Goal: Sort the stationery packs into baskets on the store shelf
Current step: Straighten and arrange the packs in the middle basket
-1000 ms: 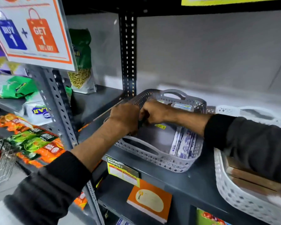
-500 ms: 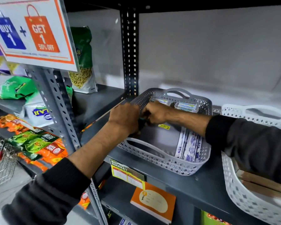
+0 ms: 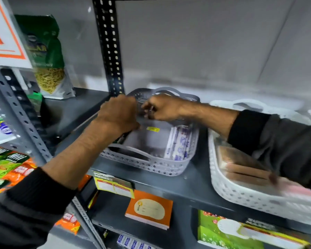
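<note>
My left hand [image 3: 118, 114] and my right hand [image 3: 163, 106] meet over the far left part of the grey basket [image 3: 147, 164] on the shelf. Both have their fingers curled on a small dark stationery pack [image 3: 144, 106] held between them. Motion blur and the hands hide most of the pack. Several white and blue packs [image 3: 180, 142] stand on edge along the basket's right wall. A yellow sticker [image 3: 153, 129] lies on its bare floor. To the right, a white basket [image 3: 241, 193] holds brown packs [image 3: 241, 164], partly under my right sleeve.
A perforated black upright [image 3: 109, 51] rises just behind the grey basket. A noodle bag [image 3: 47, 56] stands on the shelf to the left. An orange notebook [image 3: 149, 209] and a green box [image 3: 223, 230] lie on the shelf below. Price tags [image 3: 113, 184] hang on the shelf edge.
The view has shifted right and closer. My hands have risen a little toward the basket's far left rim, still together on the pack.
</note>
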